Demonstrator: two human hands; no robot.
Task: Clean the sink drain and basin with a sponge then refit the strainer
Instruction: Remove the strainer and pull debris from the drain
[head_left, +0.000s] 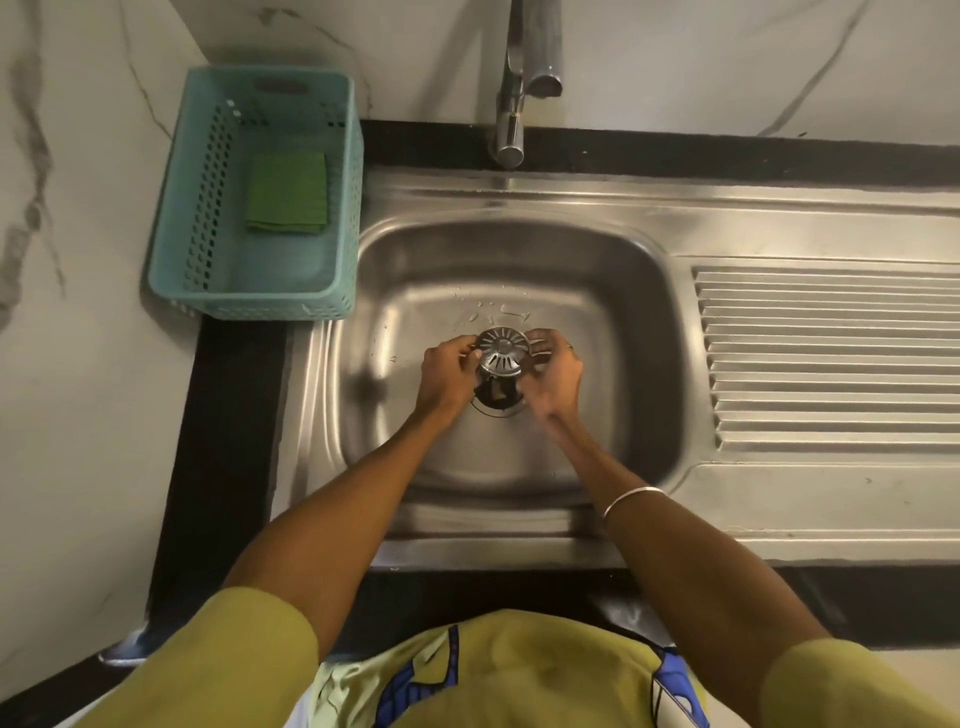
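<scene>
A round steel strainer (501, 352) with slotted holes is held just above the open drain (497, 401) in the middle of the steel basin (613, 332). My left hand (445, 375) pinches its left rim. My right hand (555, 375) holds its right rim with curled fingers. The dark drain hole shows below the strainer. A green sponge (287, 192) lies in the teal basket (208, 291) at the left of the sink, away from both hands.
A chrome tap (519, 78) stands behind the basin with its spout over the back rim. A ribbed draining board (831, 358) fills the right side. Water drops lie on the basin floor behind the drain. Black counter edges frame the sink; marble walls rise behind and at the left.
</scene>
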